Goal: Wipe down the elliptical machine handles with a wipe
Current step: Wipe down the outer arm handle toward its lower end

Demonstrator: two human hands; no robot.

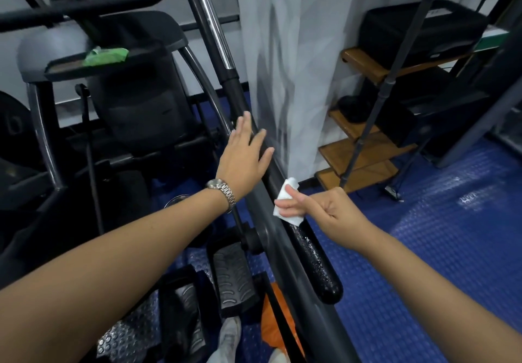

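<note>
A long dark elliptical handle bar (285, 238) runs from the upper middle down to the lower right, with a glossy black padded grip (316, 264) along its lower side. My right hand (324, 207) pinches a folded white wipe (288, 201) and presses it against the upper end of the padded grip. My left hand (245, 151), with a metal watch on its wrist, lies flat with fingers spread on the bar higher up. A chrome section of the handle (210, 15) continues above.
A green wipes pack (106, 55) lies on the machine's console tray (70, 69). Ribbed pedals (234, 275) sit below the bar, over a blue studded floor (440, 249). A white curtain (282, 66) and wooden steps (364, 148) stand to the right, with a thin pole (375, 114) leaning across them.
</note>
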